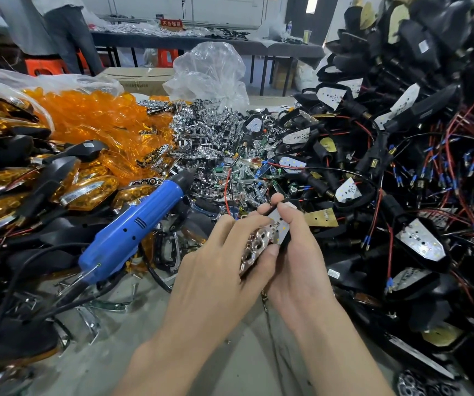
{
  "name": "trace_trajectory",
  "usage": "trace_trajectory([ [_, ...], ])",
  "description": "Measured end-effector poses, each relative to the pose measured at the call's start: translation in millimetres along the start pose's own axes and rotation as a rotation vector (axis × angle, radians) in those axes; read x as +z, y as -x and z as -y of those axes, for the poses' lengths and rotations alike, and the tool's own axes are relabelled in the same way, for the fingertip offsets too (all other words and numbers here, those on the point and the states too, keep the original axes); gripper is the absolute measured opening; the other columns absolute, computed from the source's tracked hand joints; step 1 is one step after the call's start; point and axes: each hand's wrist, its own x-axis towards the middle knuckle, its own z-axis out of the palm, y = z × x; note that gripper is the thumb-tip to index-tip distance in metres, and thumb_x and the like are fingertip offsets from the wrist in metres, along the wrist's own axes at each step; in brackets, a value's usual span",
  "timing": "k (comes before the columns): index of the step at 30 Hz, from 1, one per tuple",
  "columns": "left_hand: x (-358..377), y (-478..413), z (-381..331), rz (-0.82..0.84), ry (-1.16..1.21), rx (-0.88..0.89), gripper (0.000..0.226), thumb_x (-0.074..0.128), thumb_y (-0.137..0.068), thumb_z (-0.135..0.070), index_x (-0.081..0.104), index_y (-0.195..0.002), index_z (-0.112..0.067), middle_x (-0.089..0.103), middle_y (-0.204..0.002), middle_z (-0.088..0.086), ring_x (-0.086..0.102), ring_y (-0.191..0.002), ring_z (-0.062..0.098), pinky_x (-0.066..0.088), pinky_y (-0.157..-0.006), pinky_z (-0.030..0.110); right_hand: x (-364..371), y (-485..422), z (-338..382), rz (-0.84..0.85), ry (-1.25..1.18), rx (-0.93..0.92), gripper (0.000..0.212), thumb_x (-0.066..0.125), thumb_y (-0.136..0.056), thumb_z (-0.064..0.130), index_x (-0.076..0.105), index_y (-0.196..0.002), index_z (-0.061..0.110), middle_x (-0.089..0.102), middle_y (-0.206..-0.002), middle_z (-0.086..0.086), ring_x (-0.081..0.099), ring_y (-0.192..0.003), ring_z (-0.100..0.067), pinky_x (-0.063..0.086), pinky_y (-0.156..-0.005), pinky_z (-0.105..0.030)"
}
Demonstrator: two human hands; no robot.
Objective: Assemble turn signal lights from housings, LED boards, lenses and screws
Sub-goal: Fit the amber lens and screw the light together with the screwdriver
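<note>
Both hands meet at the middle of the bench over one turn signal. My left hand point(224, 261) grips a chrome reflector point(254, 247) and lays it over the white LED board point(280, 224). My right hand point(298, 252) holds the black housing under that board, thumb pressed on the board's top edge. Most of the housing is hidden by my fingers. A blue electric screwdriver point(133, 227) lies on the parts to the left, apart from both hands.
Amber lenses point(93, 115) and finished lights are heaped at the left. Loose chrome reflectors point(201, 130) fill the middle back. Black housings with LED boards and red wires point(401, 167) tower at the right. A clear plastic bag point(210, 72) stands behind. A person stands at the far left.
</note>
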Motion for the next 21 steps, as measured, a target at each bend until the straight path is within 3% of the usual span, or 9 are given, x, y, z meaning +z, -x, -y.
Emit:
trace_trajectory([
  [2, -1.9, -1.3, 1.3, -0.072, -0.034, 0.028, 0.029, 0.047, -0.096, -0.051, 0.054, -0.118, -0.036, 0.054, -0.101, -0.01, 0.063, -0.08, 0.012, 0.053, -0.056, 0.036, 1.7, -1.5, 3.0, -0.035, -0.032, -0.044, 0.04, 0.053, -0.101, 0.018, 0.078, -0.07, 0.023, 0.066, -0.077, 0.0, 0.067, -0.067, -0.016, 0.06, -0.066, -0.028],
  [5, -4.4, -2.8, 4.5, -0.142, -0.057, 0.04, 0.028, 0.049, -0.095, -0.051, 0.058, -0.112, -0.031, 0.052, -0.095, -0.011, 0.058, -0.075, 0.013, 0.046, -0.054, 0.027, 1.3, -3.8, 8.9, -0.052, -0.035, -0.104, 0.037, 0.05, -0.102, 0.012, 0.075, -0.075, 0.018, 0.064, -0.074, -0.002, 0.065, -0.062, -0.016, 0.058, -0.06, -0.027],
  [9, -0.4, -1.8, 4.1, -0.107, -0.12, 0.087, 0.025, 0.051, -0.095, -0.049, 0.061, -0.105, -0.028, 0.053, -0.091, -0.009, 0.059, -0.073, 0.011, 0.049, -0.051, 0.028, 0.9, -4.4, 9.8, -0.044, -0.032, -0.117, 0.026, 0.05, -0.103, 0.011, 0.068, -0.084, 0.015, 0.063, -0.073, -0.002, 0.064, -0.061, -0.016, 0.057, -0.059, -0.027],
  [14, 7.3, 1.2, 3.7, -0.119, -0.22, 0.124, 0.019, 0.059, -0.092, -0.041, 0.066, -0.104, -0.028, 0.052, -0.089, -0.007, 0.057, -0.074, 0.012, 0.045, -0.052, 0.025, -1.0, -5.3, 5.2, -0.036, -0.033, -0.125, 0.042, 0.051, -0.102, 0.013, 0.076, -0.069, 0.021, 0.064, -0.073, -0.002, 0.063, -0.063, -0.018, 0.058, -0.061, -0.03],
  [21, 12.1, 1.6, -1.1, -0.111, -0.271, 0.073, 0.028, 0.053, -0.092, -0.048, 0.062, -0.11, -0.03, 0.048, -0.089, -0.008, 0.053, -0.069, 0.012, 0.034, -0.047, 0.022, -2.4, -3.9, 5.0, -0.024, -0.004, -0.163, 0.043, 0.051, -0.103, 0.013, 0.076, -0.07, 0.023, 0.064, -0.074, -0.001, 0.064, -0.066, -0.018, 0.058, -0.066, -0.032],
])
